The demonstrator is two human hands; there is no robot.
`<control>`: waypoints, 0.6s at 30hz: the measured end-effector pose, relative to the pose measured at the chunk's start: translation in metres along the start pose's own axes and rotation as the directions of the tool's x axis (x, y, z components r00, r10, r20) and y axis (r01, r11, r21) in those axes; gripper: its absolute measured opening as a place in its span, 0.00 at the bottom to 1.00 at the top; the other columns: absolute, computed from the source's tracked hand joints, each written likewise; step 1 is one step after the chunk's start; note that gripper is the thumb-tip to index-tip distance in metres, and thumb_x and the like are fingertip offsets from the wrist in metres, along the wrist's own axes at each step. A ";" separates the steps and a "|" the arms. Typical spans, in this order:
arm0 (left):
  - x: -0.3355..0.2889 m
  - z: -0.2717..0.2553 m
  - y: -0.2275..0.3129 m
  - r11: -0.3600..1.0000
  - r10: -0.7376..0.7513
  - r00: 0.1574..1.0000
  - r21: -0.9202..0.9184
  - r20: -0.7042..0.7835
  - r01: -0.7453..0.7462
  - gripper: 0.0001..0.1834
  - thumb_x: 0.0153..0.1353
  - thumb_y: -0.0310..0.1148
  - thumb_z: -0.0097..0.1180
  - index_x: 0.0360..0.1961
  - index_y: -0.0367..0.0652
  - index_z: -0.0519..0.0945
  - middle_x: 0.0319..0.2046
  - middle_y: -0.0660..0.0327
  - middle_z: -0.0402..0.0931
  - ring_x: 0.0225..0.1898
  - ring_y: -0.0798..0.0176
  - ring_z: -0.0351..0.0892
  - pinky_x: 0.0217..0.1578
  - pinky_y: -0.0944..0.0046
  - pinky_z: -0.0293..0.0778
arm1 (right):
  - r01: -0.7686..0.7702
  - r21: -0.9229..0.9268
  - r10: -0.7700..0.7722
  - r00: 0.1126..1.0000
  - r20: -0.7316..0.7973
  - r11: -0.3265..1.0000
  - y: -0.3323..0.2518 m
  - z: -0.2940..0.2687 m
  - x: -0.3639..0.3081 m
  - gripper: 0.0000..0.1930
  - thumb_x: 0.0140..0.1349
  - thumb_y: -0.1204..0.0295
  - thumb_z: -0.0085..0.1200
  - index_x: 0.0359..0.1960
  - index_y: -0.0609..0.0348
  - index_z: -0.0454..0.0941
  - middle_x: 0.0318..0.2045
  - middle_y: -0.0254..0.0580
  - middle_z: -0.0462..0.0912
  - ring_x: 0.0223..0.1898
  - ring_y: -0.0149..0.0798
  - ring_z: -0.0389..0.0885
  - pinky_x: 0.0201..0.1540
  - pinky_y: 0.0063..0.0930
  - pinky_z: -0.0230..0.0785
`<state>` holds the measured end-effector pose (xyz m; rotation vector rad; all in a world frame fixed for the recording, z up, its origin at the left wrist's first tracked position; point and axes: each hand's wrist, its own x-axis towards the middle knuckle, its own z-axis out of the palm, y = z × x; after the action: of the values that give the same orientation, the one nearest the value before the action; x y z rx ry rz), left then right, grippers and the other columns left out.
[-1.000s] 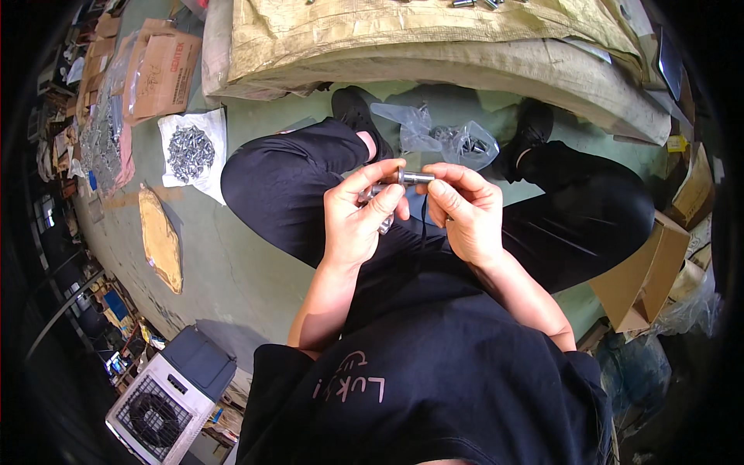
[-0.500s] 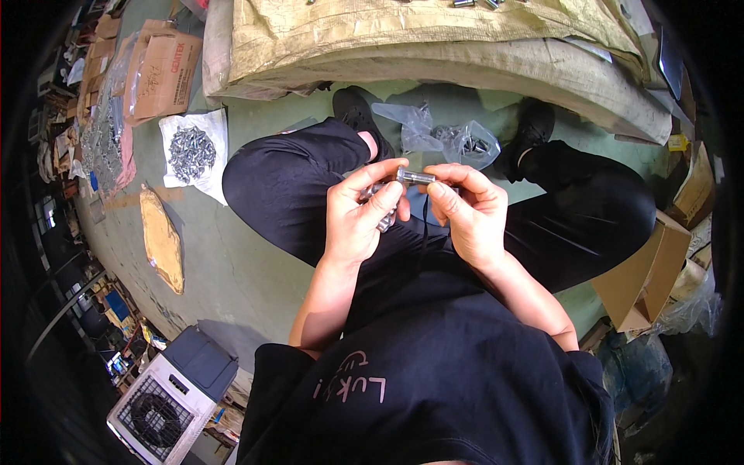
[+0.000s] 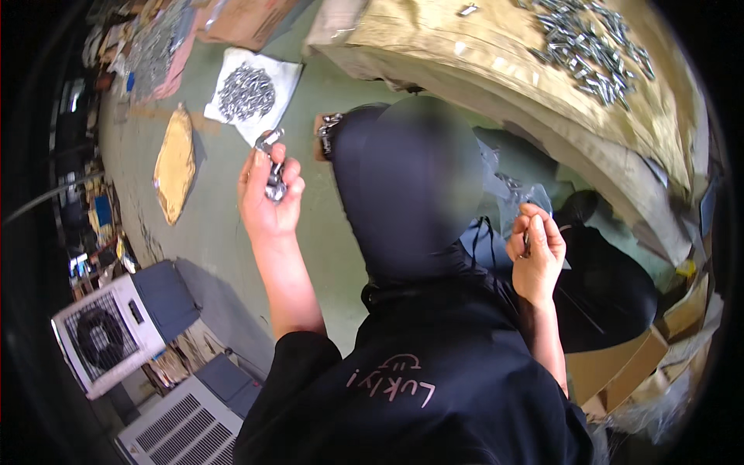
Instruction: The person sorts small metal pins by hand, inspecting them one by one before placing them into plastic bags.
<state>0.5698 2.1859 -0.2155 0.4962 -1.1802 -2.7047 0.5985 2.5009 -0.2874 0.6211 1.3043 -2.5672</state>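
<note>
My left hand (image 3: pixel 270 203) is out to the left, closed around several shiny metal bolts (image 3: pixel 275 184); one stands out above the fingertips, near the white sheet (image 3: pixel 286 80) with its heap of bolts (image 3: pixel 246 93). On the right, my right hand (image 3: pixel 540 260) is pinched on a small dark metal piece (image 3: pixel 527 245), mostly hidden by the fingers. Just beyond that hand lies a clear plastic bag (image 3: pixel 508 203) with metal parts in it. A small open box (image 3: pixel 318 147) holding shiny metal parts sits beside my raised knee (image 3: pixel 403 178).
Yellow cloth (image 3: pixel 449 50) covers a raised surface at the far right, bearing a large heap of metal parts (image 3: pixel 589 50). A yellowish flat piece (image 3: pixel 175 167) lies on the floor at left. A fan unit (image 3: pixel 101 333) stands lower left, a cardboard box (image 3: pixel 620 372) at right.
My hands have parted from the bolt they held together. The left has swung out left toward the white sheet, the right has moved right. The view has turned, showing more of the yellow cloth.
</note>
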 end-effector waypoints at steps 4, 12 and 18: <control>0.022 -0.098 -0.013 0.940 0.132 0.910 0.341 -0.393 0.011 0.09 0.55 0.31 0.54 0.34 0.37 0.73 0.23 0.63 0.70 0.19 0.66 0.71 0.09 0.76 0.57 | -0.053 -0.056 0.054 0.998 0.022 0.997 0.008 0.011 0.004 0.09 0.59 0.71 0.48 0.38 0.63 0.74 0.22 0.35 0.72 0.15 0.21 0.60 0.16 0.15 0.51; 0.077 -0.233 -0.067 0.961 -0.142 0.741 0.090 -0.656 0.263 0.09 0.55 0.33 0.54 0.32 0.40 0.71 0.22 0.63 0.70 0.18 0.67 0.70 0.09 0.74 0.53 | -0.089 -0.180 0.081 0.995 -0.056 0.980 0.007 0.012 0.005 0.09 0.59 0.71 0.49 0.37 0.64 0.75 0.20 0.33 0.70 0.14 0.20 0.57 0.15 0.15 0.48; 0.034 -0.182 -0.022 0.986 -0.144 0.865 0.002 -0.481 0.165 0.14 0.60 0.41 0.46 0.39 0.41 0.71 0.23 0.62 0.69 0.20 0.67 0.69 0.10 0.74 0.55 | -0.131 -0.171 0.120 0.990 -0.074 0.976 0.014 0.013 0.001 0.08 0.59 0.72 0.48 0.37 0.63 0.75 0.18 0.30 0.67 0.14 0.20 0.56 0.15 0.15 0.47</control>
<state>0.6028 2.0673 -0.3560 1.2334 -1.0909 -2.4532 0.5984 2.4820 -0.2912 0.7300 1.4426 -2.3190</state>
